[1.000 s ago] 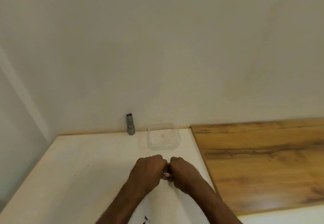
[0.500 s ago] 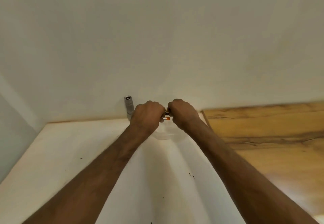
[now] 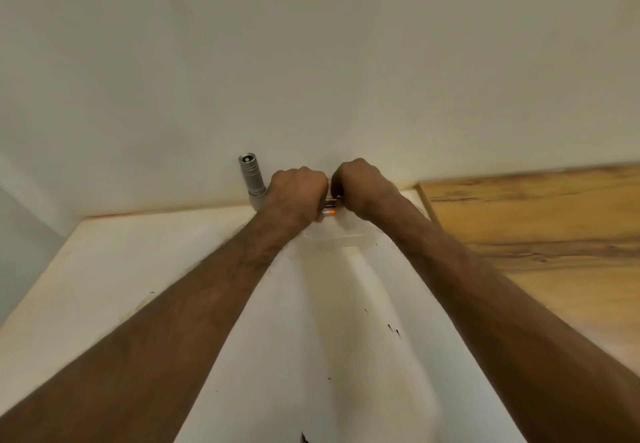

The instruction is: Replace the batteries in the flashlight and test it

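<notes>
Two hands, left (image 3: 298, 193) and right (image 3: 362, 186), closed on batteries (image 3: 329, 208) above container (image 3: 334, 238); flashlight (image 3: 252, 181) beside container, apparently unloaded, untested.

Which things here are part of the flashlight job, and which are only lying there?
Job: flashlight; batteries, between left hand and right hand.
Just there: clear plastic container; white table; wooden top.

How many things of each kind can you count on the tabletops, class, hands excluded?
Flashlight: 1, upright by the wall
Clear plastic container: 1, under the hands
Batteries: 2 showing, between the left hand and right hand
Total: 4
</notes>
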